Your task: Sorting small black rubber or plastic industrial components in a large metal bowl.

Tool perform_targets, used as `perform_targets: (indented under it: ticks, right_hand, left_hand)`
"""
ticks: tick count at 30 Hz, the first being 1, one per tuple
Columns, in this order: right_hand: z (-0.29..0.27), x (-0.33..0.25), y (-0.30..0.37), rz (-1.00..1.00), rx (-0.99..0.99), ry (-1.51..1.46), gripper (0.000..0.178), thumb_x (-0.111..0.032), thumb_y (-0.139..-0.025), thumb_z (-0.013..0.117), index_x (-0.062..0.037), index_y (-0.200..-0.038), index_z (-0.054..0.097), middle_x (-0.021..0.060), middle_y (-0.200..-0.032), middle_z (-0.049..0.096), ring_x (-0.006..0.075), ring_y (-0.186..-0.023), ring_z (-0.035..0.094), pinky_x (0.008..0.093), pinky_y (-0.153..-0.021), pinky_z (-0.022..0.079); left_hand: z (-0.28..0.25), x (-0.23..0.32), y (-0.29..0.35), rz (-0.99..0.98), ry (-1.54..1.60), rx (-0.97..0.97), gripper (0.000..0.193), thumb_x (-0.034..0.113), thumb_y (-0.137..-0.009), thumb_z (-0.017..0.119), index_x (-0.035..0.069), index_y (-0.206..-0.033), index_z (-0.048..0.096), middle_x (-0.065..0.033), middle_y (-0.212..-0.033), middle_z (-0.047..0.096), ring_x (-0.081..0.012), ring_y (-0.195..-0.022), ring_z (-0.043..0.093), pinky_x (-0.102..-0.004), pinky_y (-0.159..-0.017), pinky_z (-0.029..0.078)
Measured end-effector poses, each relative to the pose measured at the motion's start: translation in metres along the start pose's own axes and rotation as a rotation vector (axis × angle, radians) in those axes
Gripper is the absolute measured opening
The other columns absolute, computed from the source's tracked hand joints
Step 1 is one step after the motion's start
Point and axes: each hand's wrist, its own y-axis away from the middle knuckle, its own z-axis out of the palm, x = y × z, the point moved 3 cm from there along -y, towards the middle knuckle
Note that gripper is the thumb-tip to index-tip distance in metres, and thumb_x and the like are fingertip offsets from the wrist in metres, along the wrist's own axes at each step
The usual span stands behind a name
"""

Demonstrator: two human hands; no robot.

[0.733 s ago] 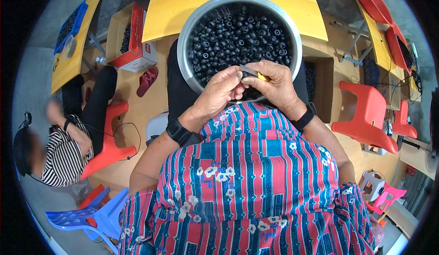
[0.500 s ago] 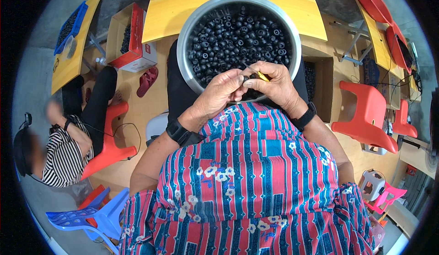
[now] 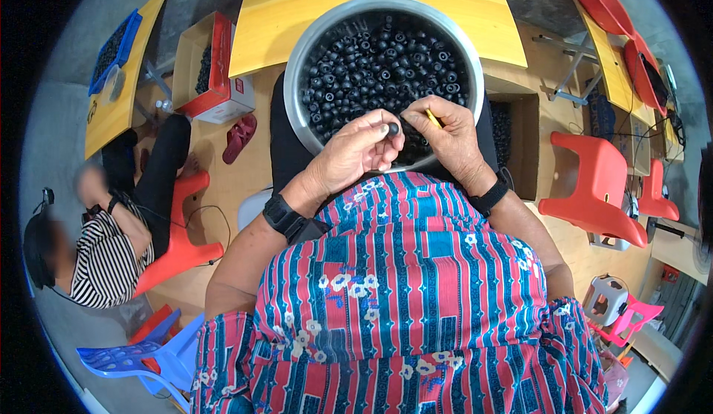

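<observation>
Over the near edge of a wide metal basin [image 3: 292, 95], my left hand [image 3: 349, 150] pinches a small round black part [image 3: 393, 128] between thumb and fingertips. Just right of it, my right hand [image 3: 454, 141] is closed on a slim yellow-handled tool [image 3: 434, 119]; its tip is hard to make out. The two hands are slightly apart. The basin sits on my lap and holds many loose black parts [image 3: 379, 72], round with a hole or cup in one end.
A yellow table [image 3: 256, 31] stands beyond the basin. At left are a red and white carton [image 3: 223, 95] and a seated person in a striped top [image 3: 111, 258]. On the right stand an open cardboard box [image 3: 526, 147] and a red stool [image 3: 590, 187].
My hands have drawn apart: the right hand with the yellow-handled tool has moved off the black part. The left hand has turned, so the part shows more.
</observation>
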Motion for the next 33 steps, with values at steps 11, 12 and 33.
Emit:
perform_targets:
  ticks: [11, 12, 33]
  right_hand:
    - [-0.01, -0.01, 0.003, -0.036, 0.176, 0.044, 0.01, -0.009, -0.086, 0.07, -0.0002, -0.09, 0.068, 0.0084, -0.08, 0.067, 0.0141, -0.075, 0.063, 0.0278, -0.069, 0.049]
    - [-0.01, -0.01, 0.003, -0.022, 0.188, 0.035, 0.01, -0.009, -0.086, 0.07, -0.0001, -0.09, 0.068, 0.0082, -0.08, 0.067, 0.0139, -0.075, 0.062, 0.0276, -0.069, 0.049]
    - [-0.009, -0.009, 0.002, -0.057, 0.163, 0.037, 0.011, -0.009, -0.086, 0.07, 0.002, -0.088, 0.067, 0.0088, -0.08, 0.067, 0.0139, -0.075, 0.062, 0.0278, -0.07, 0.049]
  left_hand:
    - [0.004, 0.04, -0.033, 0.249, -0.913, 0.376, 0.017, 0.01, -0.093, 0.06, 0.007, -0.11, 0.059, 0.0026, -0.084, 0.051, -0.0066, -0.067, 0.047, -0.0213, -0.057, 0.041]
    - [0.002, 0.041, -0.037, 0.249, -0.915, 0.377, 0.017, 0.01, -0.093, 0.06, 0.007, -0.11, 0.059, 0.0026, -0.084, 0.051, -0.0066, -0.067, 0.047, -0.0213, -0.057, 0.041]
    - [0.003, 0.056, -0.059, 0.568, -1.674, 0.547, 0.019, 0.01, -0.081, 0.07, 0.01, -0.097, 0.061, -0.0084, -0.08, 0.054, -0.0277, -0.074, 0.058, -0.0382, -0.068, 0.049]
